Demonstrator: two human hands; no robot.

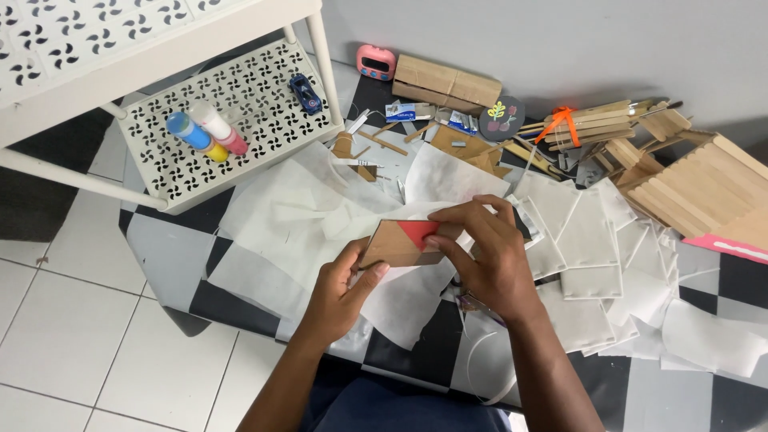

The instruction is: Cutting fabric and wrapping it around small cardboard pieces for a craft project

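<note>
Held a small cardboard panel (400, 244) with a red triangular patch at its upper right corner, low over white paper sheets (280, 232) at frame centre. Left hand (340, 296) gripped the panel's lower left edge, thumb on top, fingers curled under. Right hand (484, 256) pressed down across the panel's right end, fingers (448, 238) bent narrow on the red patch.

Beyond, against the wall: a flat brown cardboard box (446, 82), a pink timer (376, 62) just left of it, a dark round disc (502, 118) painted with small flowers, and a small blue-and-white packet (410, 110) lying flat. Further right, a bundle of wooden craft sticks (588, 124) tied with orange ribbon, beside a stick-built wooden house (696, 184); a pink strip (732, 246) at its lower edge.

Upper left, a white perforated shelf (232, 120) carrying two paint bottles (204, 132), one blue-capped, one white with a pink end, and a blue toy car (306, 94).

Worked on the floor: a black-and-white chequered mat (216, 308) over pale tiles (72, 336), grey wall behind. More white squares (592, 248) stacked and scattered to the right.

Underside of the panel hidden by both hands; small scraps near the box too cluttered to identify; house cut off at the right edge.
</note>
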